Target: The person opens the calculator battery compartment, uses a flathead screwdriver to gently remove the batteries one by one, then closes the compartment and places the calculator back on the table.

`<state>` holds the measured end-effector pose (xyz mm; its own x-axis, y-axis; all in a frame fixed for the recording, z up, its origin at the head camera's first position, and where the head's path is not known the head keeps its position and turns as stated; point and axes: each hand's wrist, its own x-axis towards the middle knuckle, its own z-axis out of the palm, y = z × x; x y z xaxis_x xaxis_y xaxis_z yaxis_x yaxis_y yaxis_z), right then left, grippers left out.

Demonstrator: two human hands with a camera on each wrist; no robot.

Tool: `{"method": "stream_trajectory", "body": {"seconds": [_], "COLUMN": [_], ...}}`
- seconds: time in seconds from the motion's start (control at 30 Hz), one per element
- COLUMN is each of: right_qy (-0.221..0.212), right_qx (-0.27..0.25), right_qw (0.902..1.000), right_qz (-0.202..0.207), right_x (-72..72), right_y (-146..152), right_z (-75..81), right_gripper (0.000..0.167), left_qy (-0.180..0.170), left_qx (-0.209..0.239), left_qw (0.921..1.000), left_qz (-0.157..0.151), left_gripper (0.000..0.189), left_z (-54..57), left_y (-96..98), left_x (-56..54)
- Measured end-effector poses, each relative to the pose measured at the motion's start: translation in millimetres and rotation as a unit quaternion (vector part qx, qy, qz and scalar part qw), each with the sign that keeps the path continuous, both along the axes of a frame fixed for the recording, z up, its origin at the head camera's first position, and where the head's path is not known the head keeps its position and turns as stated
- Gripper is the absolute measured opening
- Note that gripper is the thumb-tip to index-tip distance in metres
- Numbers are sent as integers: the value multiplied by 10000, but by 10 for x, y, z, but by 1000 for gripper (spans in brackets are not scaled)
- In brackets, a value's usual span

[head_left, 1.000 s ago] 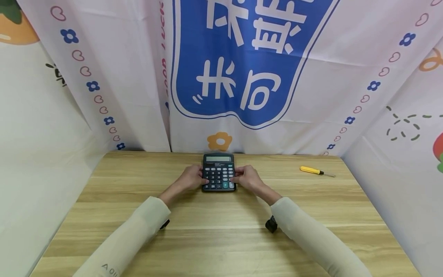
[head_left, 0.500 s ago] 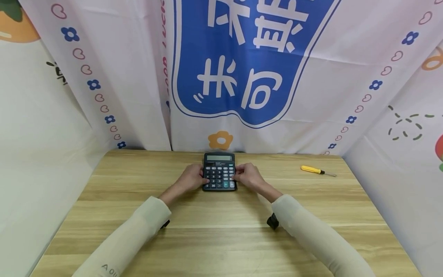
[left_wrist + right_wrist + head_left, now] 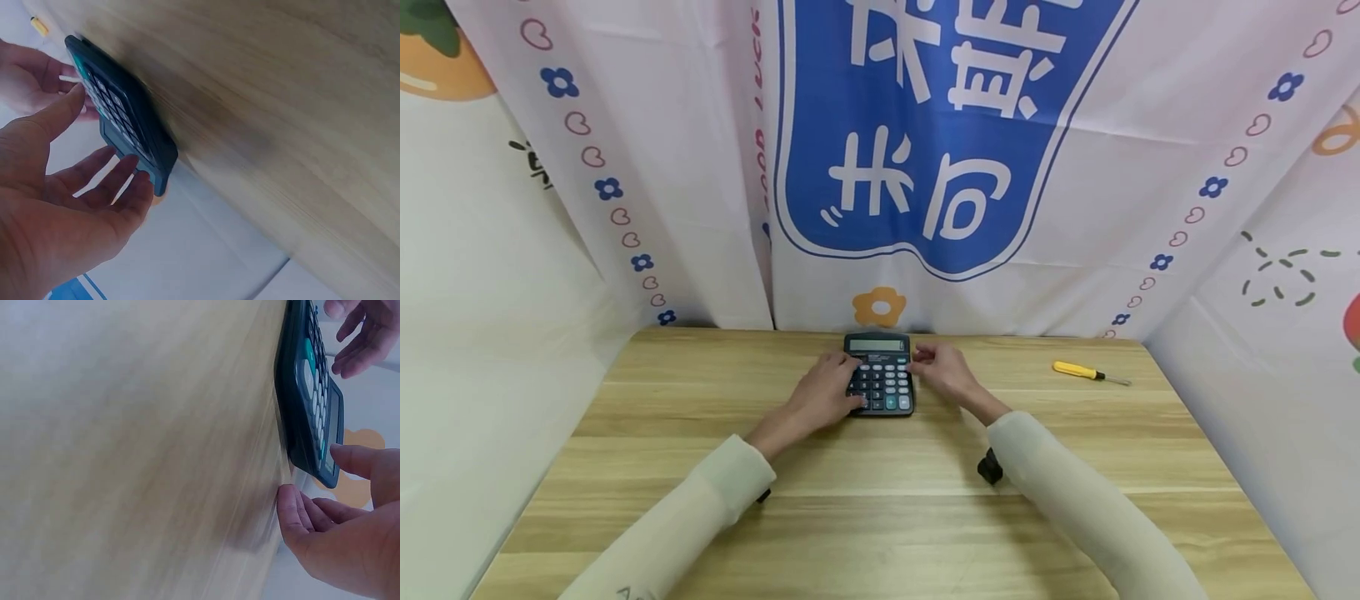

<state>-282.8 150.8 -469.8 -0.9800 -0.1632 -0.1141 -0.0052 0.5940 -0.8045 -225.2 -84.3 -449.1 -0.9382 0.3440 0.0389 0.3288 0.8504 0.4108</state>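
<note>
A black desk calculator (image 3: pixel 883 382) lies flat at the table's back edge, its display away from the person. My left hand (image 3: pixel 826 392) reaches over its left side, covering some keys. In the left wrist view, the thumb (image 3: pixel 67 106) is over the keys and the loosely bent fingers are spread along the display end. My right hand (image 3: pixel 949 372) is at the upper right edge. The right wrist view shows its thumb (image 3: pixel 356 459) near the display corner, with bent fingers (image 3: pixel 294 509) low beside the case and a gap between them and it.
A screwdriver (image 3: pixel 1075 369) with a yellow handle lies at the back right of the wooden table (image 3: pixel 880 517). A printed cloth (image 3: pixel 715 275) hangs right behind the table's back edge, and white cloth walls stand at both sides.
Both hands have let go of the calculator's side edges. My left hand has moved right over the keys; my right hand has shifted up towards the display end. The calculator stays in place.
</note>
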Motion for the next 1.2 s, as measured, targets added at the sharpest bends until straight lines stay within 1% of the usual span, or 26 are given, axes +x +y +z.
{"method": "stream_trajectory", "body": {"seconds": [0.2,0.37,0.57,0.63,0.77,1.0,1.2], "right_qy": [77,182,144,104,-9,-24,-125], "right_qx": [-31,-40,-222,-224,-267,-388,-434], "right_qw": [10000,9998,9996,9996,9995,9988,9977], "right_qz": [-4,-42,-81,-105,-176,-307,-507], "right_x": [-91,-151,-194,-211,-246,-271,-293], "right_y": [-7,-24,-61,-84,-140,-216,-249], "right_z": [12,23,21,12,-15,-44,-82], "right_gripper": [57,55,52,51,49,45,44], "left_qy": [98,132,134,164,122,4,-68], "left_qx": [-297,-545,-837,-860,-778,-587,-613], "left_qw": [9988,9968,9927,9919,9925,9932,9931], "left_qz": [-367,-567,-852,-918,-939,-1003,-998], "left_gripper": [66,70,73,73,72,71,69], "left_z": [11,5,-54,-80,-108,-119,-115], "left_y": [62,94,118,118,114,120,137], "left_x": [45,67,82,85,87,91,72]}}
